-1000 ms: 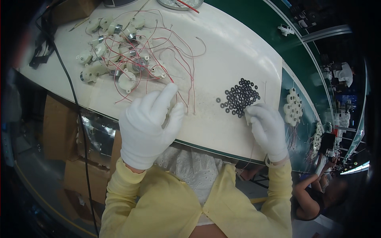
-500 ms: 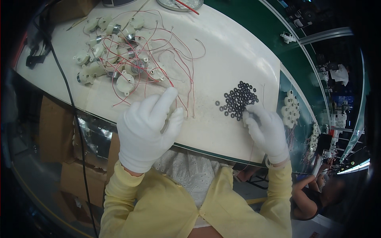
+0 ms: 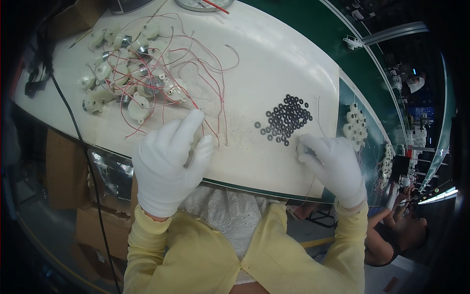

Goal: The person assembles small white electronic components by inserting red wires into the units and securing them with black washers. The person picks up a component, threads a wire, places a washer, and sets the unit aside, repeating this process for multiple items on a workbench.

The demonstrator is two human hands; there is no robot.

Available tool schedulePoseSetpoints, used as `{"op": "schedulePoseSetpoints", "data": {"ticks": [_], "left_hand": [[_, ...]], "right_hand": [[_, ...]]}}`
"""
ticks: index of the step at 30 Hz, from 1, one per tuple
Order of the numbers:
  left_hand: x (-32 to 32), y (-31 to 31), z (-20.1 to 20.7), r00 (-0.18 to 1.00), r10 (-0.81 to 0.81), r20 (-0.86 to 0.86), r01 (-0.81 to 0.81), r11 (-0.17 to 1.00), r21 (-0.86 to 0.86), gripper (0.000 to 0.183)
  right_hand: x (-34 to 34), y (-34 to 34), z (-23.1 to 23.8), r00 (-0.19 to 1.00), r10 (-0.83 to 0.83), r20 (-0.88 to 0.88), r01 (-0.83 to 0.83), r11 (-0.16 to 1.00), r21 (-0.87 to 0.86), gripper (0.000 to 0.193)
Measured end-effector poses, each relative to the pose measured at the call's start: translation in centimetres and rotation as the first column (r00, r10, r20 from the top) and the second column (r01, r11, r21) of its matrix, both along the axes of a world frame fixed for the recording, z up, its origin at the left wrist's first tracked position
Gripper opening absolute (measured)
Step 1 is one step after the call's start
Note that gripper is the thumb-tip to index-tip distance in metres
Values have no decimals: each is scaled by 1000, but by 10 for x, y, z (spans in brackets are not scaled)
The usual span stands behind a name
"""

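Black rings (image 3: 286,119): a loose heap of small dark washers right of the frame's centre, lying flat on the white counter (image 3: 274,59); a few strays sit apart at the heap's left edge.
Right hand (image 3: 334,166): in a white glove, lower right of centre, just below the heap. The fingers are curled in and the fingertips (image 3: 304,147) pinch together around something small; what it is I cannot tell, as the glove hides it.
Left hand (image 3: 169,164): also white-gloved, lower left of centre, raised over the counter's near edge. It is loosely open, forefinger stretched toward the upper right, and has hold of nothing that I can see. It is just below the nearest red wires.
Small motors (image 3: 125,83): a cluster of pale, round-bodied units with metal cans, upper left of the frame, well apart from the rings.
Red wires (image 3: 196,73): thin leads trailing from the motors in tangled loops across the counter's middle, reaching down toward the left hand.
White gear parts (image 3: 356,128): a small group on the green strip at the right, beyond the counter's end.
Sleeves (image 3: 196,250): pale yellow, coming up from the lower edge.
Black cable (image 3: 78,127): hanging down the left side off the counter.
Another person (image 3: 396,235): seated at the lower right edge, partly in view.
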State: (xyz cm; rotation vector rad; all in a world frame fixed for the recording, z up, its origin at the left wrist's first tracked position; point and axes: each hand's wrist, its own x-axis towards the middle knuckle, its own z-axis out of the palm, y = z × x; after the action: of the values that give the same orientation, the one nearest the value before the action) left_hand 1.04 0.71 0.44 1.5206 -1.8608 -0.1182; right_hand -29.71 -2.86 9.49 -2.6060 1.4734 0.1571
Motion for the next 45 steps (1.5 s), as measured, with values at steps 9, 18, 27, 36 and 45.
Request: {"op": "schedulePoseSetpoints", "data": {"ticks": [9, 18, 27, 36, 45], "left_hand": [[1, 1, -1, 1000, -16, 22, 16, 1000, -15, 48], [1, 0, -10, 998, 0, 64, 9, 990, -139, 46], [3, -3, -15, 997, -28, 72, 40, 985, -166, 45], [-3, 0, -6, 998, -33, 44, 36, 997, -64, 51], [2, -1, -2, 997, -79, 16, 79, 997, -3, 42]], "right_hand": [[-23, 16, -22, 998, 60, -1, -56, 925, -375, 36], [-61, 76, 2, 993, 7, 114, -1, 998, -55, 28], [-39, 46, -31, 927, -191, 322, 259, 948, -186, 43], [-140, 57, -1, 766, -467, 442, 622, 712, -324, 44], [-211, 52, -53, 649, -481, 589, 697, 686, -209, 62]]}}
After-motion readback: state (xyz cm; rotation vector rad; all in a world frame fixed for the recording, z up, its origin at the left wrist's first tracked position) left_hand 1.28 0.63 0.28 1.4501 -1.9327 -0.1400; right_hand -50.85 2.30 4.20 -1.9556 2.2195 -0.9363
